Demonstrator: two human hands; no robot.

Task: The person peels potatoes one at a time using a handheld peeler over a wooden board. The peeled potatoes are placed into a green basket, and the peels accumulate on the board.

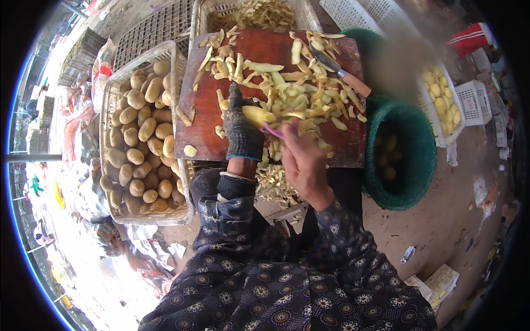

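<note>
My left hand (244, 130), in a dark knitted glove, grips a peeled yellow potato (258, 116) above the reddish-brown board (203, 142). In my bare right hand (304, 161) is a peeler with a pinkish-purple handle (273, 131); its head is at the potato's near right side, blurred. Potato peelings (290, 97) lie heaped over the middle and far side of the board. A knife with a wooden handle (354, 82) rests on the peelings at the far right, its handle jutting past the board's edge.
Left of the board stands a plastic crate (105, 165) of unpeeled potatoes. Another crate (308, 18) beyond holds peelings. At the right is a green mesh-lined container (426, 145) with potatoes inside; farther right, a white crate (453, 134) holds peeled potatoes. Peelings (275, 186) also litter the floor below the board.
</note>
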